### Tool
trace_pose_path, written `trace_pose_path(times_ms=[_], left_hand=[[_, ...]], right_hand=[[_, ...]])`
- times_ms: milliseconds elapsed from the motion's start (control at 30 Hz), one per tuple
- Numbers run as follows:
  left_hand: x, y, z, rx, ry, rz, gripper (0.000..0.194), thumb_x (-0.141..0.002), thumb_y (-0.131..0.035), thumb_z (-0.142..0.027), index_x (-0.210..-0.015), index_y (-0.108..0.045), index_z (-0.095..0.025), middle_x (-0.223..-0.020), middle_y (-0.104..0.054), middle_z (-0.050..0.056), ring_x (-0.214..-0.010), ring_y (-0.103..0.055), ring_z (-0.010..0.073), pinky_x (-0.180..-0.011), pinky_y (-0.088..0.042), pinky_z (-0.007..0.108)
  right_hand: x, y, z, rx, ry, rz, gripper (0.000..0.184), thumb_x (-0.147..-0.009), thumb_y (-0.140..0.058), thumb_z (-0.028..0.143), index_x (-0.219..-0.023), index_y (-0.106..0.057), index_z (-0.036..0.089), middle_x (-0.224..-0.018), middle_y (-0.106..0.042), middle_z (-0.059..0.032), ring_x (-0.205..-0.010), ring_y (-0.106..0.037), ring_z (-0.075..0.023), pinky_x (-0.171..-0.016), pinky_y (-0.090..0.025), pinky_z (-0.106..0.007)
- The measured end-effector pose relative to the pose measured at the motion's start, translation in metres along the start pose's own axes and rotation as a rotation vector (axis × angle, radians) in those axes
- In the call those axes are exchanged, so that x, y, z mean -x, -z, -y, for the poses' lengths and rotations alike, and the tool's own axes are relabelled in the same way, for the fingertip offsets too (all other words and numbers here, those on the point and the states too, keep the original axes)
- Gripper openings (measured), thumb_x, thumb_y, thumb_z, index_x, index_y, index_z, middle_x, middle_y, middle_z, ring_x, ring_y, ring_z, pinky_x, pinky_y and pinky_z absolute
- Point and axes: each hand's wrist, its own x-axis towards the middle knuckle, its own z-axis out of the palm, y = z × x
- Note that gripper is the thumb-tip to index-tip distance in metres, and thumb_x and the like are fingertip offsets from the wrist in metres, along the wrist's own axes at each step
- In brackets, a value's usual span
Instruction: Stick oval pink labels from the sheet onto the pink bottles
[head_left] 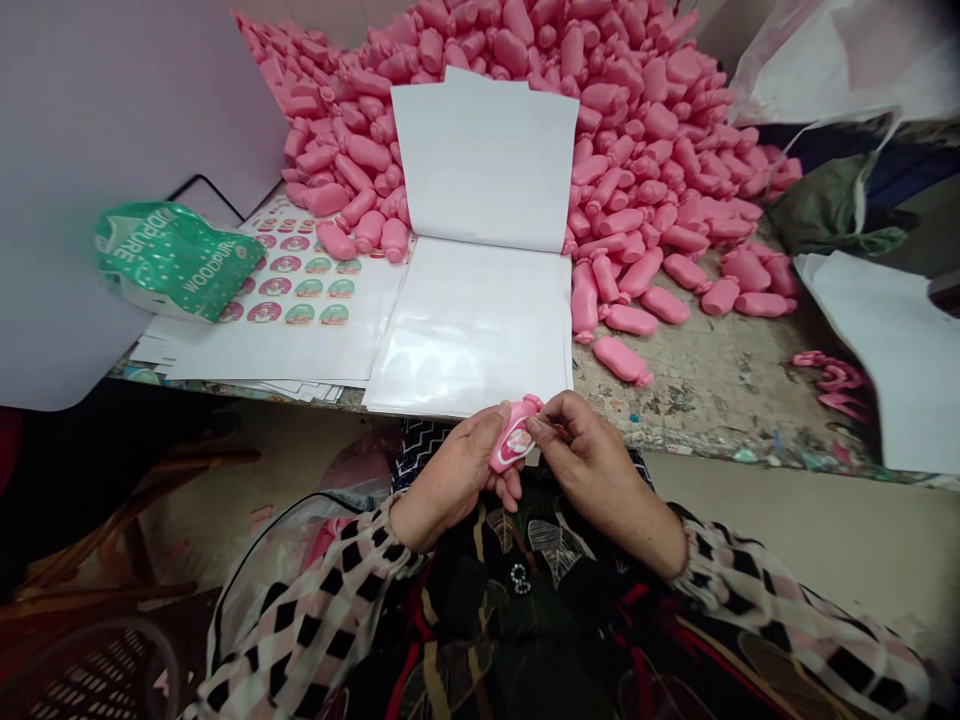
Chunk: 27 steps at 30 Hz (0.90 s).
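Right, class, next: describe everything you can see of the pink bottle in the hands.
The bottle looks like smooth plastic, with a rounded body and knobbed end. A white-edged oval label shows on its face. It is held aslant, knobbed end outward, in the left hand; the right hand has fingertips at the label's edge.

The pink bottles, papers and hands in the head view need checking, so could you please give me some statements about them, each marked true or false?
1. The left hand holds a pink bottle with a label on its face. True.
2. The right hand lies flat on the table. False: the right hand is at the held bottle, touching it near the label.
3. The sticker sheet bears pink and green stickers. True.
4. The green packet is right of the bottle pile. False: the green packet is left of the bottle pile.
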Motion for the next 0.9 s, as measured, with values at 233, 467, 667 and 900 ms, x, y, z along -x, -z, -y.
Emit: trace_pose_path(times_ms=[233, 467, 667, 900], left_hand=[[-0.0004, 0.0028, -0.0002, -0.017, 0.002, 0.03, 0.043, -0.086, -0.042, -0.057, -0.088, -0.052, -0.016, -0.063, -0.056, -0.003, -0.041, -0.055, 0.0085, -0.037, -0.048, 0.021], [-0.0003, 0.0041, 0.0003, -0.031, 0.007, 0.043, 0.041, -0.087, -0.042, -0.055, -0.092, -0.052, -0.016, -0.066, -0.056, -0.002, -0.042, -0.055, 0.0089, -0.038, -0.048, 0.021], [-0.0012, 0.003, 0.0011, -0.04, -0.003, 0.048, 0.04, -0.088, -0.042, -0.054, -0.091, -0.051, -0.016, -0.067, -0.055, -0.002, -0.042, -0.055, 0.0086, -0.038, -0.047, 0.021], [-0.0015, 0.0038, 0.0029, -0.076, -0.014, 0.048, 0.041, -0.088, -0.041, -0.055, -0.092, -0.052, -0.016, -0.066, -0.055, -0.002, -0.042, -0.055, 0.0084, -0.038, -0.047, 0.021]], right_hand=[[-0.0019, 0.0003, 0.0003, -0.009, -0.021, 0.01, 0.014, -0.088, -0.05, 0.028, -0.078, -0.05, 0.019, -0.069, -0.054, 0.0023, -0.061, -0.047, -0.0111, -0.058, -0.036, -0.025], [-0.0031, 0.0011, -0.0003, 0.022, -0.034, 0.013, 0.016, -0.087, -0.052, 0.029, -0.075, -0.051, 0.019, -0.065, -0.053, 0.0029, -0.059, -0.046, -0.0107, -0.057, -0.035, -0.024], [-0.0031, 0.0037, 0.0007, 0.023, -0.055, 0.017, 0.017, -0.086, -0.052, 0.03, -0.074, -0.052, 0.019, -0.065, -0.054, 0.0029, -0.059, -0.046, -0.0106, -0.057, -0.035, -0.024], [-0.0044, 0.0058, 0.0016, 0.028, -0.074, 0.031, 0.018, -0.085, -0.053, 0.032, -0.072, -0.053, 0.019, -0.063, -0.054, 0.0021, -0.058, -0.046, -0.011, -0.056, -0.035, -0.024]])
